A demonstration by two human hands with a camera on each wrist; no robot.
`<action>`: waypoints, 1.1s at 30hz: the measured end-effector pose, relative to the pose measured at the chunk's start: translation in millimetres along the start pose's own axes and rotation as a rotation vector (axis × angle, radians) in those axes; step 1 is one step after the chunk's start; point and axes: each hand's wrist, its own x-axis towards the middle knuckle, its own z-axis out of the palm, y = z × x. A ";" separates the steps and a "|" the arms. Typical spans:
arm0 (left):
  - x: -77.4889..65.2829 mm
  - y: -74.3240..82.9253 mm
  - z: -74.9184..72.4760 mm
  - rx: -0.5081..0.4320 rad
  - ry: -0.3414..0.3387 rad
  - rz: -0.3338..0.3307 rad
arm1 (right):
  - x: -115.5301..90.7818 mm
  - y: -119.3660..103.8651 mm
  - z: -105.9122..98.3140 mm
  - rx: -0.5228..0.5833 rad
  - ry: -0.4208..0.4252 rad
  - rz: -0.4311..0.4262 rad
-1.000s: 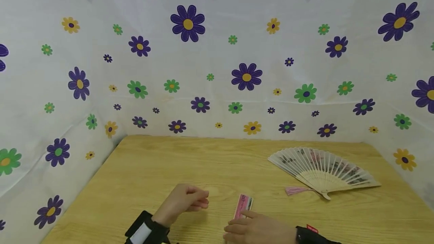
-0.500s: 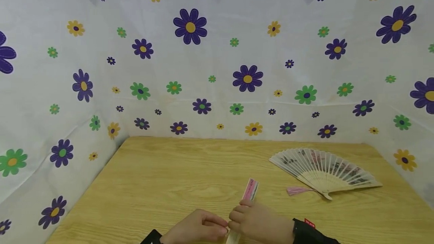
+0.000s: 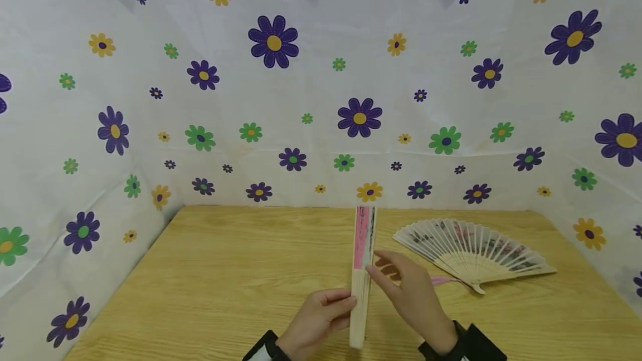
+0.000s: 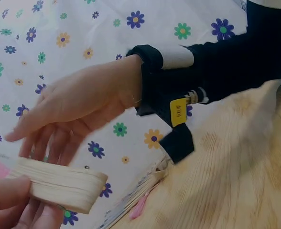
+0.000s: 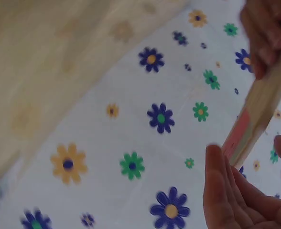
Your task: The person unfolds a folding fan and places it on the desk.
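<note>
- Pinching the folded fan (image 3: 359, 286) by its pale end in the left hand (image 3: 321, 316), held over the bench (image 3: 225, 277).
- Holding the right hand (image 3: 412, 293) loosely spread at the fan's other edge, contact hard to tell.
- Partly covering, with it, the pink tassel (image 3: 442, 281) of a spread fan (image 3: 481, 249) on the bench.

There are 2 fans (image 3: 362, 280) (image 3: 476, 255), 2 hands (image 3: 321, 316) (image 3: 415, 288), 1 table (image 3: 225, 277).

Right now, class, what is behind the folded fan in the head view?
Wooden tabletop shows either side of the folded fan in the left hand; the strip directly behind it is hidden.
</note>
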 end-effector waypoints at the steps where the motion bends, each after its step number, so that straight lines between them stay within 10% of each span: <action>1: 2.3 -1.4 2.1 -0.009 -0.001 0.003 | -1.7 1.0 -0.2 0.114 -0.053 0.126; 4: 7.6 -3.7 9.0 0.010 0.010 -0.009 | -3.9 4.9 0.0 0.287 -0.182 0.324; 13: 16.0 2.5 19.1 0.410 0.126 0.055 | -4.9 13.1 5.7 0.219 -0.168 0.351; 33: 19.8 10.5 17.0 0.415 0.117 0.065 | -1.4 17.0 4.8 0.180 -0.072 0.441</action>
